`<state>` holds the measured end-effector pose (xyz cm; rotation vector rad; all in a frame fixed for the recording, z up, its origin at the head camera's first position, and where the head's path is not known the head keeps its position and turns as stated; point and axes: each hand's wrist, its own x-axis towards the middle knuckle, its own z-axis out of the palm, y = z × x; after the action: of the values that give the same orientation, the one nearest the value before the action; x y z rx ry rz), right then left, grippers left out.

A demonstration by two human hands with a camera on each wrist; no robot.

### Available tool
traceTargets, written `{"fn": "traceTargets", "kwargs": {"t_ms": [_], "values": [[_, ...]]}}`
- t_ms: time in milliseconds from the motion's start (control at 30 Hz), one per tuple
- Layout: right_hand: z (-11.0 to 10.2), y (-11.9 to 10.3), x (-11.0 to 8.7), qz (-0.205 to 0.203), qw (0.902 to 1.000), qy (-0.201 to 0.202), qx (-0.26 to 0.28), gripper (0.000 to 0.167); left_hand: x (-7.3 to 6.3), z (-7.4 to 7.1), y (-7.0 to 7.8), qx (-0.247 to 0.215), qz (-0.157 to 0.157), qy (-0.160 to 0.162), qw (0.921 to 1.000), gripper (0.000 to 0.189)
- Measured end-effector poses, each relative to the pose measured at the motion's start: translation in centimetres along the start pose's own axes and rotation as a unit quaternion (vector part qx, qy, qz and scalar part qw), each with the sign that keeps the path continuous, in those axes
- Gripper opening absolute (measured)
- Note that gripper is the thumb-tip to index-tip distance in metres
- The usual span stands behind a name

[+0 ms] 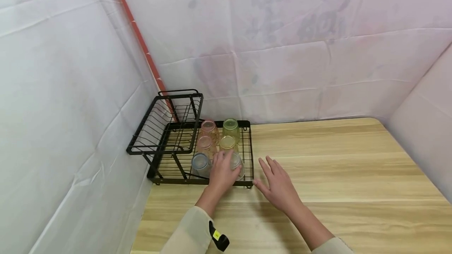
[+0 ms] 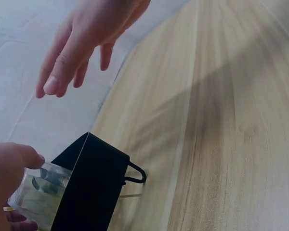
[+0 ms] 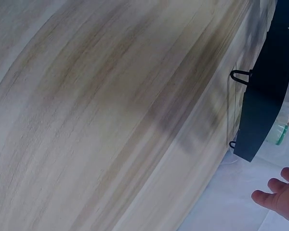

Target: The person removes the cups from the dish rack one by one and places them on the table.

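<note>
In the head view, my left hand [image 1: 223,171] holds a clear glass [image 1: 240,171] at the front right corner of the black dish rack [image 1: 197,181]. The left wrist view shows the thumb on one side of this glass [image 2: 41,192] and fingertips on the other. Beside it on the left stands an upturned blue-tinted glass [image 1: 200,162]. Behind these are a yellow glass [image 1: 228,142], a peach glass [image 1: 205,143], a green glass [image 1: 231,126] and a pink glass [image 1: 209,127], all upside down. My right hand [image 1: 279,187] hovers right of the rack, fingers extended and holding nothing.
An upper wire basket [image 1: 169,124] rises over the rack's left side. The wooden table [image 1: 335,160] extends to the right. White sheeting [image 1: 282,62] hangs behind and along the sides, with a red strip [image 1: 141,42] at the left corner.
</note>
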<state>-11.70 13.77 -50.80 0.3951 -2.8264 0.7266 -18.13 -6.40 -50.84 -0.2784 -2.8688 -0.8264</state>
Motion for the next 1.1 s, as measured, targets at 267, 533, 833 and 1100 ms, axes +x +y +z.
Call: {"fn": "traceTargets", "kwargs": {"t_ms": [267,533,833,1100], "values": [[0.0,-0.3,0.2,0.003,0.9998,-0.008,0.019,0.074,-0.6,-1.0,0.1,-0.126,-0.037,0.012,0.9913,0.063],[-0.1,-0.9,0.4,0.016,0.9978,-0.008,0.063,0.074,-1.6,-2.2,-0.4,-0.269,-0.053,0.017,0.9617,0.06],[-0.6,-1.7,0.4,0.062,0.9844,-0.023,0.163,0.076,-2.4,-3.0,0.3,-0.386,-0.043,0.005,0.9215,0.056],[-0.8,-1.8,0.7,0.088,0.9599,-0.02,0.266,0.075,-2.8,-2.6,0.6,-0.462,-0.057,-0.013,0.885,0.051]]}}
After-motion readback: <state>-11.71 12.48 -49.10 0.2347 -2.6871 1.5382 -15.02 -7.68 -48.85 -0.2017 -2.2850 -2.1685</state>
